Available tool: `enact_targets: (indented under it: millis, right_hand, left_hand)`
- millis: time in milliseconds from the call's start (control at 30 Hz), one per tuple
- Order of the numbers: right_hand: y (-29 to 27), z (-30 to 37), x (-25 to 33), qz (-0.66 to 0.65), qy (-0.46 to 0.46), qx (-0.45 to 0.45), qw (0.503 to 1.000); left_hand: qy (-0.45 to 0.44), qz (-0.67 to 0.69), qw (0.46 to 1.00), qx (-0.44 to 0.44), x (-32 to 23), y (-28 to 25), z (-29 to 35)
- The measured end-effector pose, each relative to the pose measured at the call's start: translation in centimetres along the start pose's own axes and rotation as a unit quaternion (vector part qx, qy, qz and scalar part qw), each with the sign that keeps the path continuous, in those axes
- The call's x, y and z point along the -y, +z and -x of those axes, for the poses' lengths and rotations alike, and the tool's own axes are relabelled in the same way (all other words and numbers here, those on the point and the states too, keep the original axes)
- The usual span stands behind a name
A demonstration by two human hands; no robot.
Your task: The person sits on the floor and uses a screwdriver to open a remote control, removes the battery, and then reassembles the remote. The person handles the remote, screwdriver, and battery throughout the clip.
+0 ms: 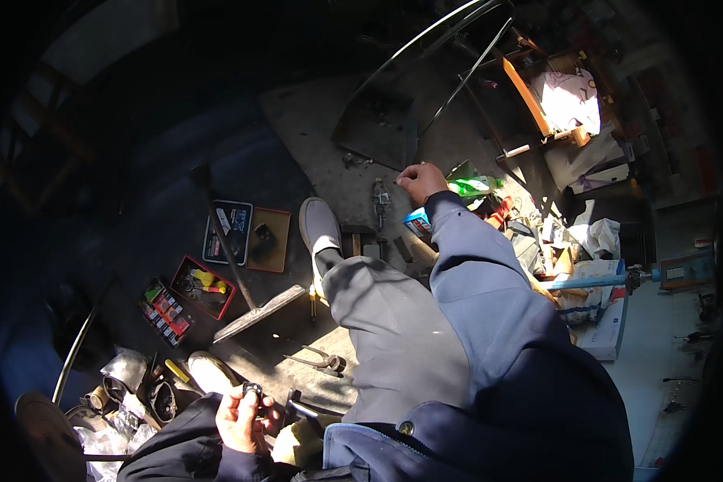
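Observation:
My left hand (pixel 243 418) is low at the bottom, fingers closed around a small dark metal part (pixel 253 391) held near my knee. My right hand (pixel 420 181) is stretched far forward on the grey floor slab (pixel 313 128); its fingers are curled and pressed to the ground, and whether anything is under them is hidden. A small metal tool (pixel 380 197) lies just left of that hand, and a green and white package (pixel 471 185) lies just right of it. My grey-trousered leg and grey shoe (pixel 320 225) extend between the two hands.
A long-handled hoe-like tool (pixel 237 273) lies across the floor by open tool cases (pixel 247 234) and a red bit box (pixel 203 287). Pliers (pixel 323 361) lie near my knee. Thin curved rods (pixel 442 72) and a dark metal sheet (pixel 377 128) stand ahead. Clutter, bags and boxes (pixel 594 305) sit to the right.

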State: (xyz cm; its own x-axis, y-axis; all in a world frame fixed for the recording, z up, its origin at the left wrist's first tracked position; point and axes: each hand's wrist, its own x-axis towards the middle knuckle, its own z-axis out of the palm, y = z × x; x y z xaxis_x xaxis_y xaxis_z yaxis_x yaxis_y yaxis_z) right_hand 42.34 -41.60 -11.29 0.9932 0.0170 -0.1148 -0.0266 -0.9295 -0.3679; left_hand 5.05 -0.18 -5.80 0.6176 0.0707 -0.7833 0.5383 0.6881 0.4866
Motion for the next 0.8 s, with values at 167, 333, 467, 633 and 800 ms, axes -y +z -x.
enact_targets:
  millis: [167, 333, 467, 633, 800]
  right_hand:
    - [12.0, 3.3, -6.5, 0.009, 0.135, 0.006, 0.991]
    - [17.4, 3.6, -8.7, 0.026, 0.131, -0.007, 0.991]
    - [18.5, 3.1, -9.3, 0.069, 0.123, -0.01, 0.99]
    - [18.3, 2.8, -9.0, 0.138, 0.121, 0.026, 0.983]
    - [16.7, 5.4, -8.5, -0.052, 0.199, -0.091, 0.974]
  left_hand:
    - [0.008, -0.049, 0.999, -0.02, 0.7, 0.2, -1.7]
    - [-0.018, -0.1, 0.995, -0.017, 1.5, 1.4, -3.4]
    - [-0.04, -0.103, 0.994, -0.017, 1.9, 2.1, -4.4]
    - [-0.052, -0.132, 0.99, -0.024, 2.3, 2.7, -4.6]
    - [-0.042, -0.14, 0.989, -0.026, 2.1, 2.6, -4.4]
